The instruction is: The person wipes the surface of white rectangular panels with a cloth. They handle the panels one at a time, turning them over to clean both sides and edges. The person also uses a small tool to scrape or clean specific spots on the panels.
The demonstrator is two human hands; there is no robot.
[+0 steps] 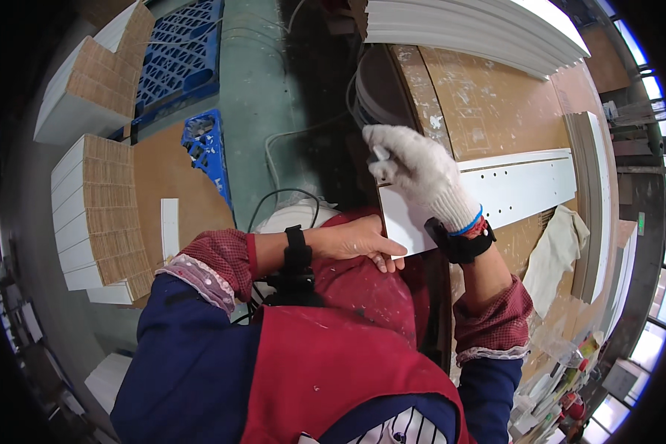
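A long white panel point(522, 191) with a row of small dark holes lies on the brown work table, its near end reaching past the table edge. My bare left hand point(357, 241) grips the corner of that end, thumb on top and fingers underneath. Above the same end is my right hand point(416, 164), in a white knitted glove, with its fingers curled closed. A small greyish piece shows between the gloved fingers, too little of it visible to name. The glove hides part of the panel behind it.
More white panels point(473, 33) are stacked at the table's far end, and others point(590, 200) along its right side. A pale cloth point(559, 255) lies on the table point(507, 103). Left stand stacks of white-edged boards point(96, 214) and a blue pallet point(177, 55). Cables cross the floor.
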